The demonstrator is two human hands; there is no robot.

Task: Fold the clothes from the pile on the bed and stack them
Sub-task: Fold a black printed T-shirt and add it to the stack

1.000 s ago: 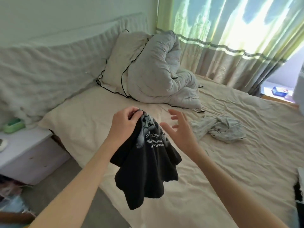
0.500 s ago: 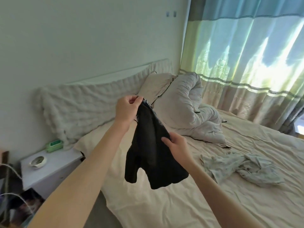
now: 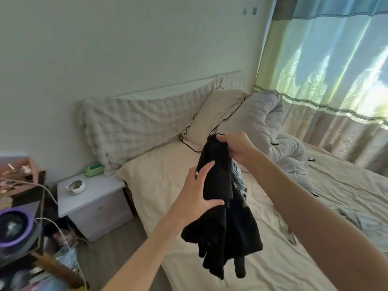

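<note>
While right hand (image 3: pixel 235 148) pinches black shirt (image 3: pixel 222 206) | left hand (image 3: pixel 199 192) holds edge | above bed (image 3: pixel 168 164)

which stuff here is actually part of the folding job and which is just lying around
Part of the job:
- black printed t-shirt, held up by the right hand at its top and the left hand at mid-length
- light grey-green garment, crumpled on the bed

Just lying about:
- pillow
- rolled duvet
- bedside cabinet
- green wipes pack
- small dish
- curtain

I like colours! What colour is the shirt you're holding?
Black shirt, with a pale print, seen from the head camera.
</note>
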